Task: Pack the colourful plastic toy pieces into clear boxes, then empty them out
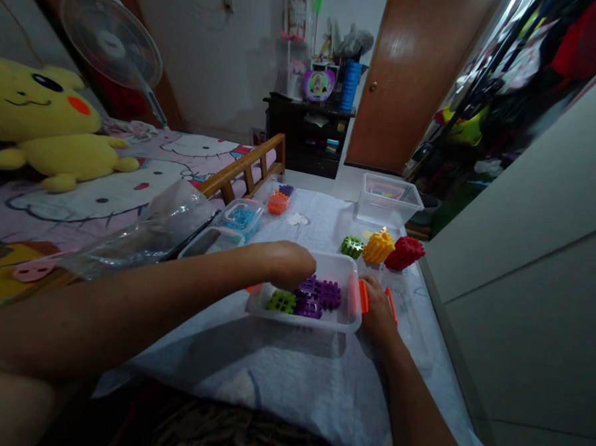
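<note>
A clear plastic box [297,323] with orange handles sits on the cloth in front of me. Inside it lie several purple interlocking blocks [319,296] and a green block [282,301]. My left hand [293,263] reaches across the box and bends down into it over the purple blocks; its fingers are hidden behind the wrist. At the right end, my right hand [376,310] has its fingers curled against the box beside the orange handle [363,297]. Beyond that hand stand stacks of blocks: green [351,246], yellow [379,246] and red [405,253].
An empty-looking clear bin [389,200] stands at the far right. Smaller tubs on the left hold blue pieces [242,215] and orange pieces [278,203]. A clear lid [412,329] lies at right. A plastic bag [148,225] and wooden rail [245,167] border the left, a white cabinet [535,275] the right.
</note>
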A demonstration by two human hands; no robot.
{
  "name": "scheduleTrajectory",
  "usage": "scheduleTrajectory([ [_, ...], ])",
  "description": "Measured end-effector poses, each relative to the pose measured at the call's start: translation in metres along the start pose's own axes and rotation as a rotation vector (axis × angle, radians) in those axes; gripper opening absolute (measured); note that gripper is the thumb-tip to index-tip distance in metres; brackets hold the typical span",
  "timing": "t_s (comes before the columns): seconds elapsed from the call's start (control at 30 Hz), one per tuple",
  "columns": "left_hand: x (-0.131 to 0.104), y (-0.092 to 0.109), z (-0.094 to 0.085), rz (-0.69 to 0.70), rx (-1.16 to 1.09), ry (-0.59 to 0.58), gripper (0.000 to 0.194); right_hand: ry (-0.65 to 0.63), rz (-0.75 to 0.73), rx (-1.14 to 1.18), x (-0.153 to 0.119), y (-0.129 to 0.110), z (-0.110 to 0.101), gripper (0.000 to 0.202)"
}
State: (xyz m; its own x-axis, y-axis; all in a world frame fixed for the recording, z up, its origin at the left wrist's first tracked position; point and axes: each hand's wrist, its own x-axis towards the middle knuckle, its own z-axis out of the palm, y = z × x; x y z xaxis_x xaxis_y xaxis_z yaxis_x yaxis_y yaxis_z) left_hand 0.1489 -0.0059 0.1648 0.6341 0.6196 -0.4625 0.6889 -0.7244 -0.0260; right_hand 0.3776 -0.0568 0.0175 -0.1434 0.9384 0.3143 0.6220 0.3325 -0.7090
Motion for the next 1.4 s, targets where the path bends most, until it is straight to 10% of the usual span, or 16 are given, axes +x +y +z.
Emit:
scheduleTrajectory([
  [0.23,0.058,-0.009,-0.054,0.015,-0.041,0.326,0.036,-0.025,0.024,-0.017,0.000,-0.002,-0.002,0.017],
  [0.6,0.179,-0.007,-0.033,-0.096,-0.078,0.159,0.072,0.010,0.020,0.010,-0.002,-0.007,0.001,0.021],
  [0.9,0.197,-0.001,-0.031,-0.105,-0.069,0.026,0.057,0.003,0.040,0.004,-0.001,-0.008,0.001,0.018],
  [1.4,0.169,-0.017,-0.049,-0.064,-0.066,0.215,0.050,0.011,0.026,0.004,-0.002,-0.008,0.000,0.022],
])
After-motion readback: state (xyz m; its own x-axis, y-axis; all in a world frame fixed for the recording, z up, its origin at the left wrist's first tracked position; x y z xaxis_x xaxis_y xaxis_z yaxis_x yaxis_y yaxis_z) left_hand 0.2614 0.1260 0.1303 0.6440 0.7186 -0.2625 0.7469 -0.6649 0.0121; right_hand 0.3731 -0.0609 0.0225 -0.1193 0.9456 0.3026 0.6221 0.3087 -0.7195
